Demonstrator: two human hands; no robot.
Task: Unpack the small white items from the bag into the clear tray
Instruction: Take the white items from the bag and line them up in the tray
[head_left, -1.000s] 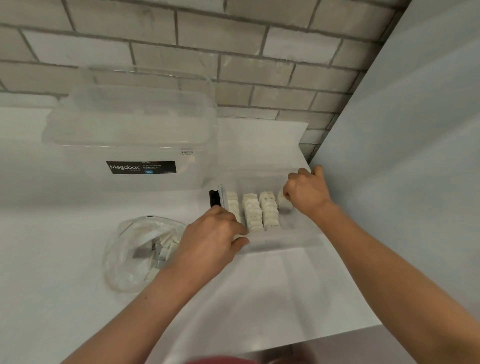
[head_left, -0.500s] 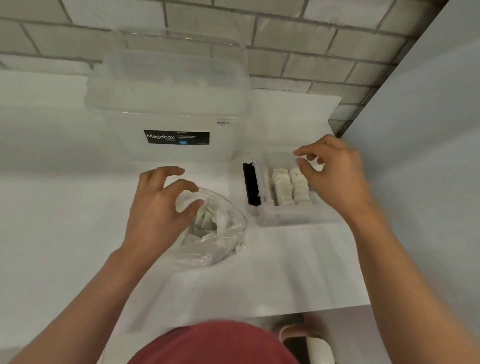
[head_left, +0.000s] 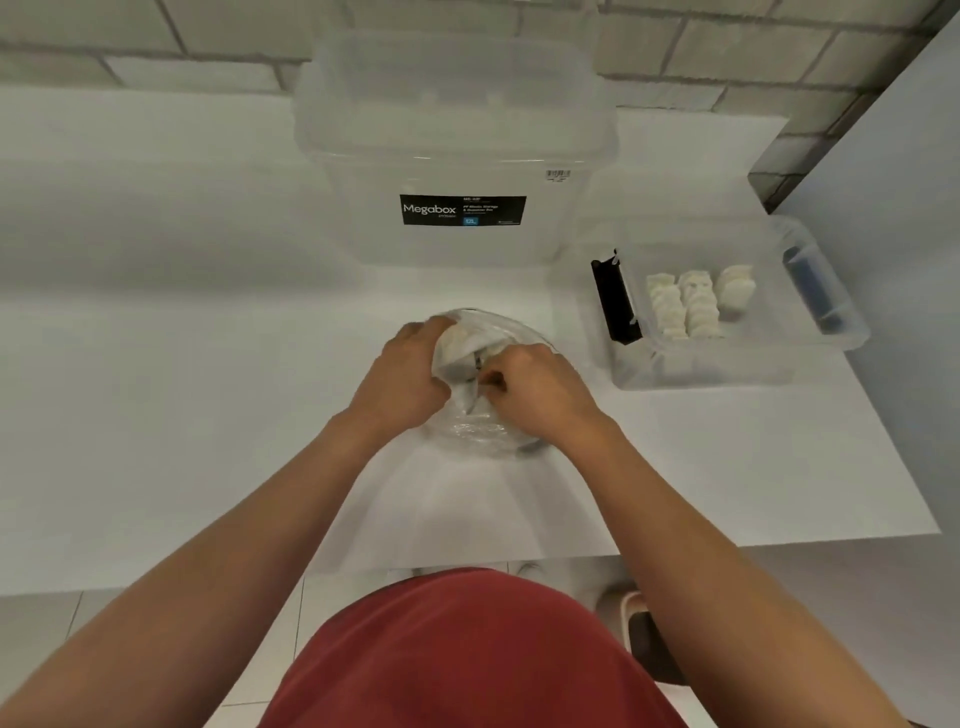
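A clear plastic bag (head_left: 480, 431) lies on the white counter in the middle of the view, with small white items (head_left: 460, 340) showing through its top. My left hand (head_left: 402, 382) grips the bag's left side. My right hand (head_left: 540, 392) is closed at the bag's mouth, fingers inside; what they pinch is hidden. The clear tray (head_left: 831, 343) stands to the right, apart from both hands. It holds three rows of small white items (head_left: 691, 304) between a black clip and a blue clip.
A large clear lidded storage box (head_left: 457, 156) labelled Megabox stands behind the bag against the brick wall. A pale wall panel (head_left: 893, 182) rises close to the tray's right. The counter's front edge (head_left: 779, 548) runs just before my red shirt.
My right hand left the tray and came down to the bag's mouth. My left hand closed on the bag. The view tilted down and shifted left.
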